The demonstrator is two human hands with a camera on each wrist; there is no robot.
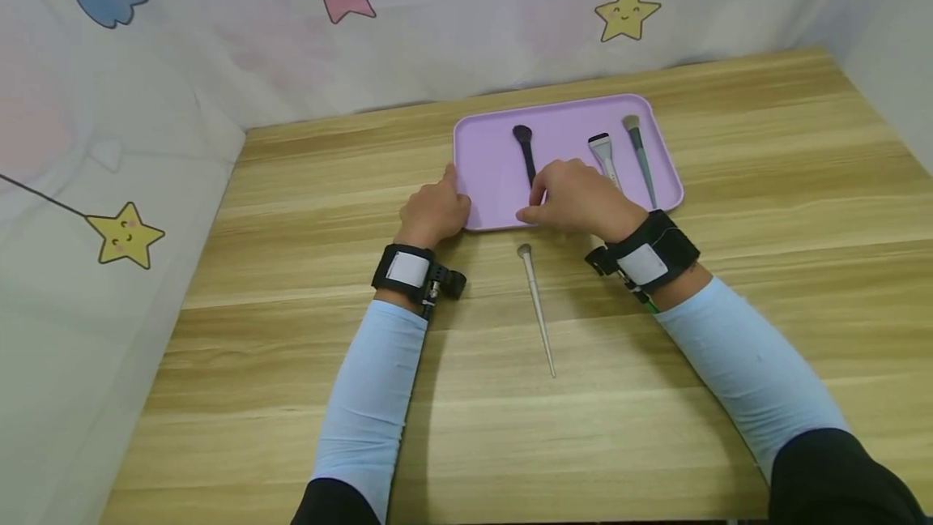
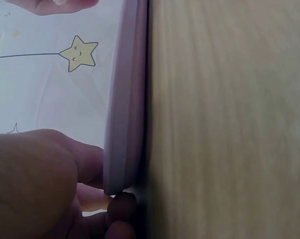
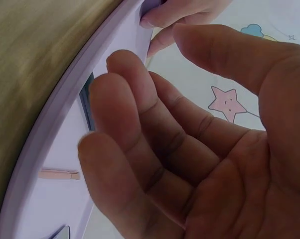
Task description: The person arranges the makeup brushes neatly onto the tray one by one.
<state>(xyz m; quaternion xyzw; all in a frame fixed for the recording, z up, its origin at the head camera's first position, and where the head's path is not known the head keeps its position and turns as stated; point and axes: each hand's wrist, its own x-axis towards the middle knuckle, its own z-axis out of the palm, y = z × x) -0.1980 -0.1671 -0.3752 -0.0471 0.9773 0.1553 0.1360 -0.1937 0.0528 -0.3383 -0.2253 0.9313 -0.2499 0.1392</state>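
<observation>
A lilac tray (image 1: pixel 487 168) lies at the back of the table, its near left corner pinched by my left hand (image 1: pixel 435 209). In the left wrist view, the thumb and fingers are on either side of the tray rim (image 2: pixel 121 114). My right hand (image 1: pixel 579 197) hovers over the tray's near side, beside a black makeup brush (image 1: pixel 524 146) whose lower handle it partly hides. Its fingers are loosely bent and the thumb stands apart, with nothing between them in the right wrist view. A flat white brush with black bristles (image 1: pixel 602 152) and a green-handled brush (image 1: pixel 641 156) lie further right on the tray.
A slim pale makeup brush (image 1: pixel 538 310) lies on the wooden table (image 1: pixel 291 395) in front of the tray, between the forearms. Behind the table hangs a white cloth (image 1: pixel 452 39) printed with stars; pale cloth also covers the left side.
</observation>
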